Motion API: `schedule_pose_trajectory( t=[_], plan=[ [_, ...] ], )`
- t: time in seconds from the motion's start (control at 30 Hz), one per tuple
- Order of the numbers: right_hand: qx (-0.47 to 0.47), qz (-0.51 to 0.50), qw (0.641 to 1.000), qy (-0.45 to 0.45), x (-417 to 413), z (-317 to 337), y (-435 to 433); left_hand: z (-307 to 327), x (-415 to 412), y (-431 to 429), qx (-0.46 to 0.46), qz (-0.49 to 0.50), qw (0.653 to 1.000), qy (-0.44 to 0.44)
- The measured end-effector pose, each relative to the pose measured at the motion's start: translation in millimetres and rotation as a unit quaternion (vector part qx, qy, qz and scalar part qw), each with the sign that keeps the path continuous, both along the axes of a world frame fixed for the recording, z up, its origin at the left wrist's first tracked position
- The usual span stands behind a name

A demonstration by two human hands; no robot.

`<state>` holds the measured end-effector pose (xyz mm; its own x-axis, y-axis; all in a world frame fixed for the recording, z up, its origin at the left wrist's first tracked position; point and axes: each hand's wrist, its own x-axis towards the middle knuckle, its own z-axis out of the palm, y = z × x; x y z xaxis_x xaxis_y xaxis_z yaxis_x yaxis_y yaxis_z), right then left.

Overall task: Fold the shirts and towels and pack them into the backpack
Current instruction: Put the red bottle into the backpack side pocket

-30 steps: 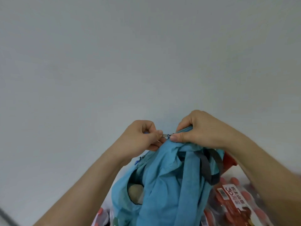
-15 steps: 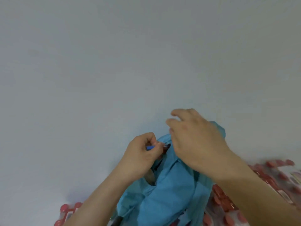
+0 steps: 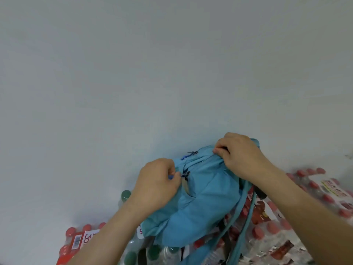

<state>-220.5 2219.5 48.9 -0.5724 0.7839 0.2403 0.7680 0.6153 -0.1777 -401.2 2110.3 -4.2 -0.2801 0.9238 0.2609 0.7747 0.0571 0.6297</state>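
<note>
**Both hands at the zip of the blue backpack**

The blue backpack (image 3: 208, 199) sits on top of shrink-wrapped packs of bottles (image 3: 322, 190), up against a pale wall (image 3: 172, 73). The left hand (image 3: 155, 185) is clenched at the pack's left side — thumb and forefinger pinch a small blue zip pull (image 3: 171, 177), and the dark metal slider (image 3: 186, 175) hangs just beside the fingertips. Below the slider the zip gapes a little, and something beige (image 3: 185, 186) shows through the slit; what it is cannot be told. The right hand (image 3: 241, 156) grasps the bunched fabric at the top edge of the backpack, fingers curled over it, and the cloth beneath is pulled into creases. A second slider (image 3: 193, 152) with its own blue pull lies on top of the pack, between the two hands and touched by neither. Two teal straps (image 3: 246, 205) trail down the right side across the packs. Green-capped bottles (image 3: 125, 195) stand just left of the left wrist — more red caps (image 3: 71, 231) lie at the lower left
</note>
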Motion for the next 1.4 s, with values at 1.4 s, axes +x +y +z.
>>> schedule_pose_trajectory(
  t=[1.4],
  plan=[
    [-0.409,-0.258,0.828,0.283,118,-154,111,29,159,114,0.016,-0.141,0.880,0.453]
  ],
)
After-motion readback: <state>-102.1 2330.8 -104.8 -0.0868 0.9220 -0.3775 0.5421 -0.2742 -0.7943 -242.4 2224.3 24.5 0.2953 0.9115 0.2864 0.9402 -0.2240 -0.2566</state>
